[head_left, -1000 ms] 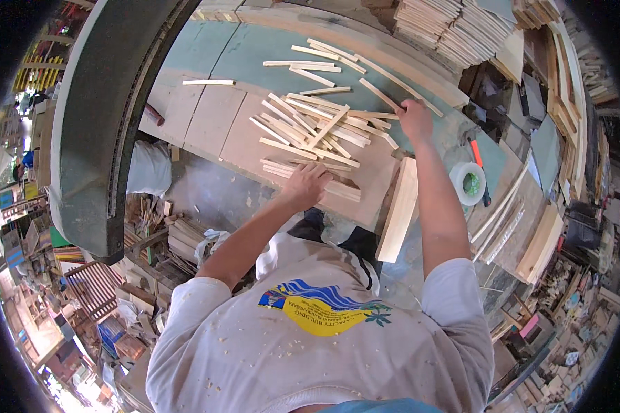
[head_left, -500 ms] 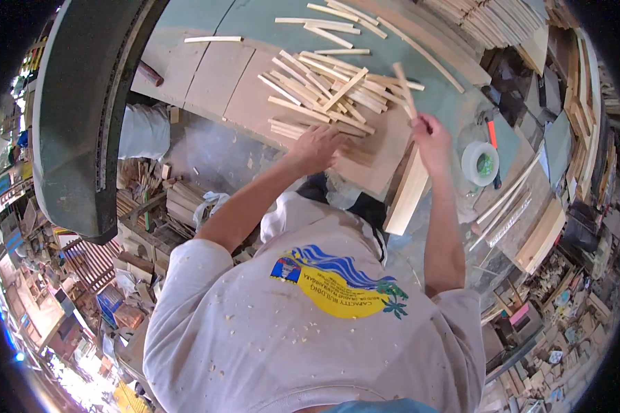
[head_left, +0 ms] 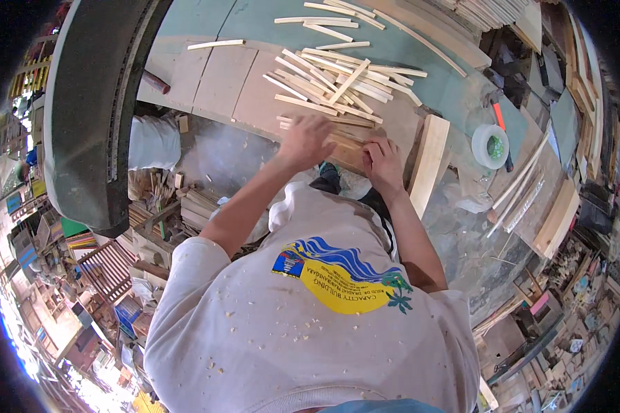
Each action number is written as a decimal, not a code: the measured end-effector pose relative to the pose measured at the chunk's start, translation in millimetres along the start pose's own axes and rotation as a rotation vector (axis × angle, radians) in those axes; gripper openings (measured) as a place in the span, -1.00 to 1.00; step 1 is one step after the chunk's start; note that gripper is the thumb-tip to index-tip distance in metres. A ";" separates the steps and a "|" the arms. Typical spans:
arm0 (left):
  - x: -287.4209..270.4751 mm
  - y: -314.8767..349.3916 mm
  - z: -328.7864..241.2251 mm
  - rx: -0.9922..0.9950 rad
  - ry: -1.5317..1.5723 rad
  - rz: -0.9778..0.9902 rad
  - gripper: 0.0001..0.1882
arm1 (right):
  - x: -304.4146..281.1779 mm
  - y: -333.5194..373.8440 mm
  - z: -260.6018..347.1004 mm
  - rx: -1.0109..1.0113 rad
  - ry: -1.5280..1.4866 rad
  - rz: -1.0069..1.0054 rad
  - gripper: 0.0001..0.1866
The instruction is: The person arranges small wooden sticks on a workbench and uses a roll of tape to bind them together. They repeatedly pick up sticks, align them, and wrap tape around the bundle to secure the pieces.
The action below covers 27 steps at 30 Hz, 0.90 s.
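Observation:
At the near edge of the work table (head_left: 213,86), my left hand (head_left: 306,142) lies over several short wooden sticks (head_left: 355,121), fingers stretched out and slightly blurred. To its right my right hand (head_left: 383,164) rests at the same edge with bent fingers close to the right ends of those sticks. Whatever its fingertips pinch is hidden. Just beyond both hands spreads a loose, crisscrossed pile of pale wooden sticks (head_left: 351,81). A thick pale wooden bar (head_left: 430,155) stands out past the table edge beside my right hand.
A large dark green machine housing (head_left: 86,131) rises at the left. On the right lie a roll of clear tape (head_left: 490,146), an orange-handled tool (head_left: 499,115) and thin strips (head_left: 523,182). A long curved strip (head_left: 420,40) lies at the back. Wood scraps crowd the floor.
My right hand has come left and down to the table edge from beside the pile; the stick it held upright no longer shows in it. My left hand has stayed near the same sticks.

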<state>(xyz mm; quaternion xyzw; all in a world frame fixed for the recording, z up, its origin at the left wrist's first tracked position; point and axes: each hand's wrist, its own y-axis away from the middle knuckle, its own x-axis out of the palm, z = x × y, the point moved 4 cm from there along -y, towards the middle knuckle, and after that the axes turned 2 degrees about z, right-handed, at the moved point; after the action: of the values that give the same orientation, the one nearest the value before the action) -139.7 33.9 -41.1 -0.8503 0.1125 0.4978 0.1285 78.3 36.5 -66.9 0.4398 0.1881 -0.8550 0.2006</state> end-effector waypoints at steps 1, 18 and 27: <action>9.7 -3.4 -4.0 0.049 -0.005 0.027 -0.66 | 2.0 -1.0 -1.0 -0.001 0.005 -0.010 -0.77; 53.6 -18.2 -11.8 0.219 -0.172 0.164 -0.70 | 22.7 -1.2 -19.8 0.078 0.034 0.001 -0.69; 62.0 -12.6 -5.0 0.193 -0.128 0.146 -0.70 | -10.0 35.0 -44.6 0.771 -0.378 -0.073 -0.66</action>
<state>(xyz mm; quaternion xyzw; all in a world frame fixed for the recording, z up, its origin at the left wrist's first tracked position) -101.8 40.2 -91.6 -0.7901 0.2131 0.5457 0.1800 131.6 30.8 -87.8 0.3114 -0.1696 -0.9348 0.0219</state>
